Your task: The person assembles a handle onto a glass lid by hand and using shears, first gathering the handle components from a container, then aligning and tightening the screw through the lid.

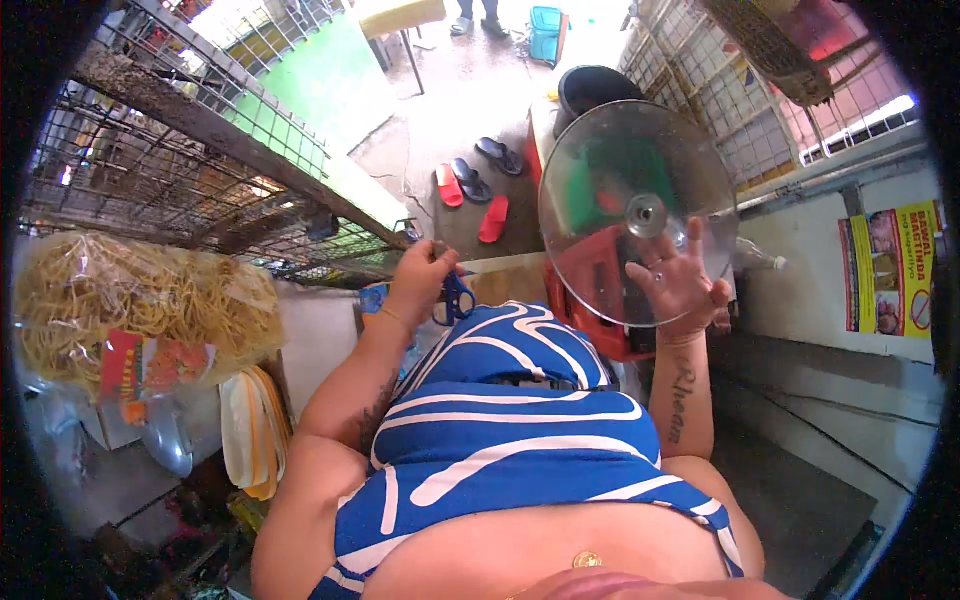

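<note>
My left hand [424,280] is closed around a pair of scissors [455,302] with dark blue handles, held in front of my waist. The scissors' blades are hard to make out. A large clear round lid [590,270] is held up in front of me on the right, tilted, with a round hub at its middle. My right hand [680,285] supports it from close to the hub, palm toward me and fingers partly spread. Part of the hand shows through the clear lid, so the exact grip is unclear.
Red crates [590,275] and a black bucket [598,92] stand beyond the lid. Loose slippers [470,180] lie on the floor ahead. Wire mesh [130,170] flanks both sides. At left hangs a plastic bag of yellow noodle-like strands [150,310], near stacked trays [250,430].
</note>
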Motion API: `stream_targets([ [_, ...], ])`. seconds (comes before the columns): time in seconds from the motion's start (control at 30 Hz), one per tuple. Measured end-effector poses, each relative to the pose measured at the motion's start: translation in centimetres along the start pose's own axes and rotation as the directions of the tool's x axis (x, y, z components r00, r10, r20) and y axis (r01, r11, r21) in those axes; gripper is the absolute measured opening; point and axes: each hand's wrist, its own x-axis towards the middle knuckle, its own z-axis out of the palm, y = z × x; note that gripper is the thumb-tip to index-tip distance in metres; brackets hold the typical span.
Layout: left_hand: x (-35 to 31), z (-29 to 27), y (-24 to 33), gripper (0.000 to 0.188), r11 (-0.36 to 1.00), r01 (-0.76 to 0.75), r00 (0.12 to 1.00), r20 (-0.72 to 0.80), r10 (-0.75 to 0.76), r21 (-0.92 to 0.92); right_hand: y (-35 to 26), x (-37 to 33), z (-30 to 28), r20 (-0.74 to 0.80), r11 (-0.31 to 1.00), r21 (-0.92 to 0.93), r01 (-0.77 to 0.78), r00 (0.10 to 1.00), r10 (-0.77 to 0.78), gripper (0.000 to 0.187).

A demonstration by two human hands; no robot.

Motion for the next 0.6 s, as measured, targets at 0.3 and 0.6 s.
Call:
stream_targets([
  [0.3,9.9,4.2,0.5,0.026,0.993,0.04,0.999,0.02,-0.043,0.114,2.1,4.3,-2.1,-0.197,0.994,-0.106,0.012,0.98,-0.033,0.101],
  [0.6,21.5,7.8,11.2,0.032,0.97,-0.197,0.946,-0.288,0.151,-0.139,-2.8,10.7,-9.7,-0.198,0.975,0.208,0.083,0.979,-0.041,0.107],
])
